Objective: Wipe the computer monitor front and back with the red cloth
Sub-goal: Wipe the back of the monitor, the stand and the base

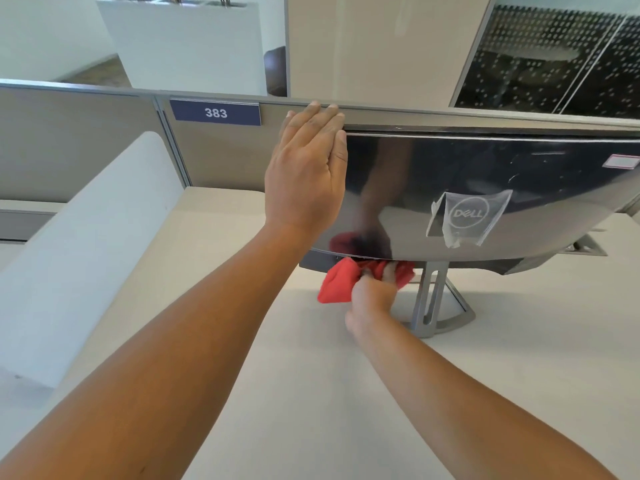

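The computer monitor (485,174) stands on the desk with its glossy black back toward me, a round logo under a peeling plastic film in the middle. My left hand (308,171) lies flat against the monitor's left edge, fingers together, wrapped over the side. My right hand (374,292) grips the bunched red cloth (337,282) and presses it against the monitor's lower left edge, beside the grey stand (433,299). The cloth is mirrored in the shiny back. The screen side is hidden from me.
The beige desk (311,375) runs to grey partition panels (86,140) with a blue "383" plate (216,112). A white padded divider (86,244) slants along the left. A cable cut-out (585,245) sits behind the monitor at right. A white planter (187,43) stands beyond the partition.
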The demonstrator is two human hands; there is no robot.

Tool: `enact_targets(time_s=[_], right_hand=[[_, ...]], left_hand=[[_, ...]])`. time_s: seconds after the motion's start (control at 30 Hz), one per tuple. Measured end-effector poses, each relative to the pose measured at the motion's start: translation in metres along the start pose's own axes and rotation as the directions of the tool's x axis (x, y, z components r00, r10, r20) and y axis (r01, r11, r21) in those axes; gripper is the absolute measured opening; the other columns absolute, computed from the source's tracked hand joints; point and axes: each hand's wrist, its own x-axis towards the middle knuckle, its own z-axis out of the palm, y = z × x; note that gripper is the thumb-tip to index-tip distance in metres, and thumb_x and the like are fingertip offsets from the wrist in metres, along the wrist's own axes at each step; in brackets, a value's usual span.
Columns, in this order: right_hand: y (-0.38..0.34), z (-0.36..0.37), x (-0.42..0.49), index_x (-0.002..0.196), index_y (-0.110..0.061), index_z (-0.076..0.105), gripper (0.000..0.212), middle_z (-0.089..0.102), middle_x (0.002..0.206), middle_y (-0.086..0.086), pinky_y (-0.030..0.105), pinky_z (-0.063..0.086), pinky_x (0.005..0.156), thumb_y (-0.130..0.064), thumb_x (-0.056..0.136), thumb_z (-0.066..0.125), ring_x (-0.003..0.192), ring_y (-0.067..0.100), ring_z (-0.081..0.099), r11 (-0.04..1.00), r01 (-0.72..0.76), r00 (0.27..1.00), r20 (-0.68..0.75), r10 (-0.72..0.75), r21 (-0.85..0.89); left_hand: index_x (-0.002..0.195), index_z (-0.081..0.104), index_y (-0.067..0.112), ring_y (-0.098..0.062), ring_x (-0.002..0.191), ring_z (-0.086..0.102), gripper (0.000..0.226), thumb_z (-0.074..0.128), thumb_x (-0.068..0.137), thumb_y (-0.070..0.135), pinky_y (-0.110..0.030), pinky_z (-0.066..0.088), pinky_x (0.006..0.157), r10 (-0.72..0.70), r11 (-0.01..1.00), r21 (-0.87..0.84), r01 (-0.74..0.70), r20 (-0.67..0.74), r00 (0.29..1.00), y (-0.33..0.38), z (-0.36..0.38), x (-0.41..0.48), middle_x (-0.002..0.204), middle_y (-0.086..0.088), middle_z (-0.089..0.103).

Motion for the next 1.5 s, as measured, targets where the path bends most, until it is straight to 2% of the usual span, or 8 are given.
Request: enact_targets(time_s=[0.2,0.5,0.73,0.87,1.17,1.23,1.4,1.5], right_hand=[[0.030,0.012,-0.034,0.153,-0.032,0.032,0.061,0.049,0.127,-0.008,0.031,0.041,0.107,-0.005,0.100,0.048,0.110,0.017,0.053,0.970,-0.006,0.994,0.103,0.032,-0.244],[-0.013,-0.011,0.031,0.151,-0.024,0.037,0.049,0.050,0.136,-0.007,0.027,0.036,0.105,-0.010,0.105,0.042,0.114,0.018,0.052,0.994,0.069,0.985,-0.151,-0.080,-0.079],[0.034,0.018,-0.054,0.153,-0.035,0.030,0.064,0.054,0.136,-0.002,0.037,0.040,0.111,-0.005,0.099,0.045,0.118,0.020,0.057,0.948,0.054,0.979,0.201,0.011,-0.313],[0.023,0.031,-0.084,0.140,-0.032,0.053,0.050,0.064,0.127,-0.007,0.039,0.047,0.108,-0.011,0.095,0.049,0.109,0.009,0.062,0.920,0.221,0.828,0.561,-0.001,-0.325],[-0.057,-0.050,-0.079,0.136,-0.031,0.056,0.068,0.066,0.112,-0.005,0.025,0.057,0.090,0.002,0.077,0.064,0.105,0.008,0.063,0.679,0.675,0.676,0.612,-0.411,-0.289],[-0.083,-0.065,-0.069,0.130,-0.030,0.060,0.074,0.060,0.097,-0.004,0.025,0.058,0.074,0.008,0.068,0.069,0.089,0.010,0.061,0.515,0.818,0.547,0.623,-0.559,-0.257],[-0.155,-0.078,-0.034,0.133,-0.017,0.060,0.058,0.054,0.082,0.001,0.039,0.043,0.067,0.005,0.081,0.072,0.078,0.023,0.046,-0.342,0.916,-0.121,0.667,-0.735,-0.211],[-0.183,-0.068,-0.012,0.133,-0.025,0.063,0.043,0.064,0.102,0.005,0.041,0.042,0.079,-0.012,0.093,0.067,0.098,0.028,0.052,-0.638,0.724,-0.252,0.761,-0.597,-0.261]], left_hand=[[0.124,0.067,0.006,-0.022,0.131,0.052,0.039,0.039,0.104,0.024,-0.037,0.031,0.117,-0.006,1.000,0.008,0.006,0.018,1.000,-0.003,0.000,0.002,0.130,-0.006,0.065],[0.121,0.068,0.004,-0.025,0.129,0.053,0.036,0.042,0.103,0.020,-0.041,0.034,0.115,0.016,1.000,0.007,-0.016,-0.025,1.000,-0.003,0.003,0.000,0.128,-0.007,0.066],[0.123,0.068,0.004,-0.024,0.131,0.052,0.036,0.042,0.104,0.020,-0.036,0.032,0.117,0.012,1.000,0.014,-0.012,-0.001,1.000,-0.001,0.000,0.000,0.130,-0.007,0.065],[0.125,0.066,0.005,-0.023,0.133,0.049,0.037,0.040,0.104,0.021,-0.033,0.028,0.118,0.009,1.000,0.016,-0.009,0.027,1.000,-0.001,-0.002,0.001,0.132,-0.006,0.064],[0.129,0.063,0.007,-0.022,0.136,0.046,0.039,0.038,0.105,0.024,-0.041,0.030,0.118,0.003,0.999,0.032,-0.005,0.058,0.998,0.000,-0.002,-0.001,0.136,-0.006,0.061],[0.127,0.065,0.005,-0.024,0.135,0.048,0.038,0.039,0.104,0.021,-0.042,0.030,0.118,0.013,1.000,0.027,-0.014,0.044,0.999,-0.001,-0.001,-0.001,0.134,-0.008,0.062],[0.126,0.065,0.005,-0.025,0.134,0.048,0.038,0.039,0.104,0.022,-0.035,0.026,0.119,0.018,0.999,0.039,-0.020,0.035,0.999,-0.001,-0.001,0.000,0.133,-0.008,0.063],[0.125,0.066,0.004,-0.025,0.133,0.049,0.037,0.040,0.104,0.022,-0.034,0.025,0.119,0.027,0.999,0.039,-0.028,0.021,0.999,-0.001,-0.001,0.001,0.132,-0.008,0.064]])
